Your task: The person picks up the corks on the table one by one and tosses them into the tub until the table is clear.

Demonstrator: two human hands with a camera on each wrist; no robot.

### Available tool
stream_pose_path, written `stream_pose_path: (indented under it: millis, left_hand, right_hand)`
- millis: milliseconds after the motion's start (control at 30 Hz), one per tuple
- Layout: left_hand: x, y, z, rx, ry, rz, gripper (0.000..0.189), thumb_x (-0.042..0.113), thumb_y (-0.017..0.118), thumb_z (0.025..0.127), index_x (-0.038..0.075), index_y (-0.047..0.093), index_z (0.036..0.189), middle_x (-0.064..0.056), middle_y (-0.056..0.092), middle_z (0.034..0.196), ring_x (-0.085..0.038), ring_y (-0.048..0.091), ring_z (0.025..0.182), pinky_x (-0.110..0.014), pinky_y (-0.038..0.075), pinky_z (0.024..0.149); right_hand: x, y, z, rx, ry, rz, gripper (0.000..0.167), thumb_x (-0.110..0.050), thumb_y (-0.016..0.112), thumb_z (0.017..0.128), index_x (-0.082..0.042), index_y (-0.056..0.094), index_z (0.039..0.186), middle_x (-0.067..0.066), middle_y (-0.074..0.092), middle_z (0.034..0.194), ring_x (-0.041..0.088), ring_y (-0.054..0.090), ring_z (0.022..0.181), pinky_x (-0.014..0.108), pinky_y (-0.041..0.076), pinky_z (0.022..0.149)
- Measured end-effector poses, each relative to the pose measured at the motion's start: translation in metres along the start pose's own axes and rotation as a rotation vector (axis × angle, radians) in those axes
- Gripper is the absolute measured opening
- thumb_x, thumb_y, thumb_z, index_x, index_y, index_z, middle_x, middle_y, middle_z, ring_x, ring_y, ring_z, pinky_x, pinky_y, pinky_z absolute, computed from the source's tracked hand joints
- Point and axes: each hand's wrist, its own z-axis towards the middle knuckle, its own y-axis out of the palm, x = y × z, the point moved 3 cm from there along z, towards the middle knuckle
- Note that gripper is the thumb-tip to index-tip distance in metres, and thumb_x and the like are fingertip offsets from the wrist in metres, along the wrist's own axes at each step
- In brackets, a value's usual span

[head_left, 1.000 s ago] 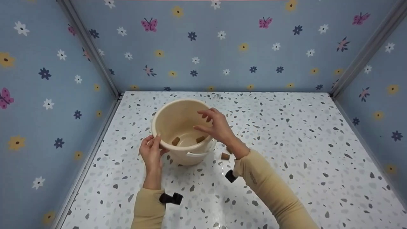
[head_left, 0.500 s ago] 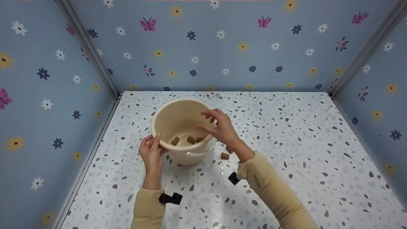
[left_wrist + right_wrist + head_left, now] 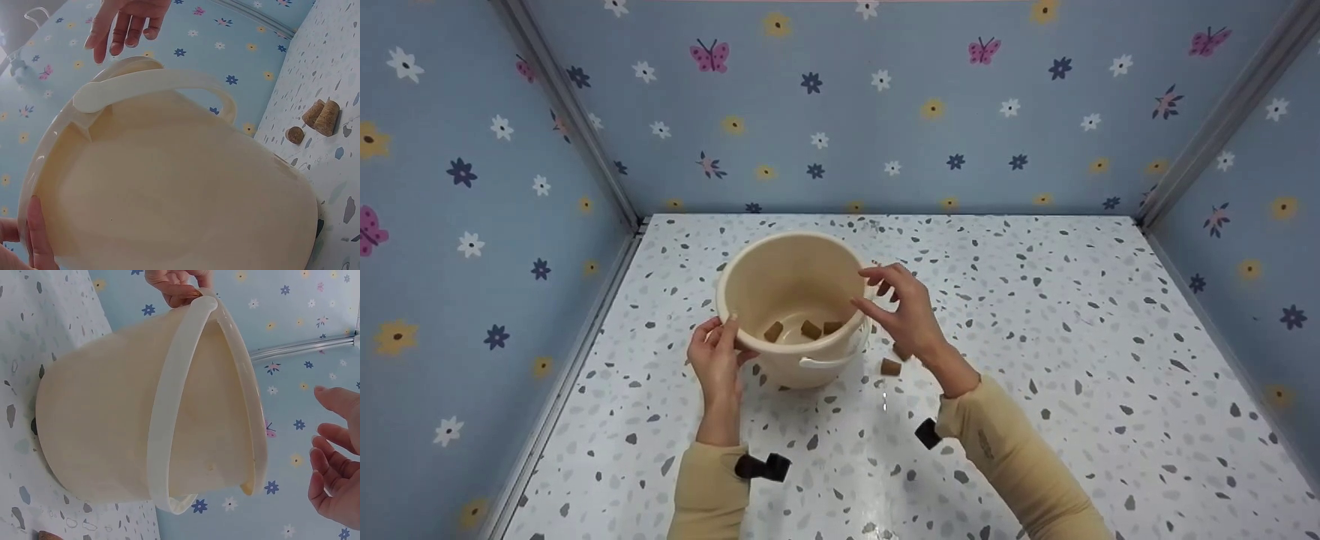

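A cream plastic bucket [image 3: 780, 367] stands on the table, its white handle [image 3: 829, 364] hanging down at the side. My left hand [image 3: 716, 369] grips its left rim between thumb and fingers. Three corks lie on the bucket's floor, among them a middle cork [image 3: 811, 330] and a left cork [image 3: 773, 332]. Just above the right rim, my right hand [image 3: 911, 311] hovers with fingers spread and loosely bent, holding nothing. Outside the bucket, below that hand, lies another cork [image 3: 890, 367]. In the left wrist view, three corks show on the table, including a nearer cork [image 3: 326, 119].
The speckled white table [image 3: 1072, 360] extends around the bucket, widest on the right. Blue walls [image 3: 855, 112] with flowers and butterflies enclose it at the back and both sides. Metal posts [image 3: 1222, 112] run up the corners.
A cork has dropped into the bucket beside the two others. My right hand has drawn back rightward from over the opening to the rim. The left hand keeps its grip.
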Motion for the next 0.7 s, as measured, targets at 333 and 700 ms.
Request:
stream_pose_path:
  millis: [333, 700]
  left_hand:
    - [0.000, 0.002, 0.000, -0.004, 0.011, -0.017, 0.050, 0.037, 0.072, 0.072, 0.006, 0.053, 0.106, -0.020, 0.059, 0.086, -0.026, 0.058, 0.055, -0.043, 0.050, 0.042]
    - [-0.001, 0.001, 0.000, -0.014, 0.029, -0.036, 0.048, 0.035, 0.072, 0.073, 0.005, 0.053, 0.105, -0.021, 0.059, 0.085, -0.024, 0.056, 0.051, -0.042, 0.049, 0.039]
  right_hand:
    - [0.013, -0.014, -0.017, 0.063, 0.001, -0.002, 0.032, -0.021, 0.069, 0.078, -0.003, 0.061, 0.103, 0.010, 0.057, 0.087, 0.021, 0.052, 0.072, 0.027, 0.043, 0.058]
    - [0.013, -0.019, -0.037, 0.098, 0.065, 0.005, 0.026, -0.007, 0.069, 0.077, 0.000, 0.061, 0.100, 0.013, 0.057, 0.083, 0.031, 0.053, 0.068, 0.026, 0.043, 0.055]
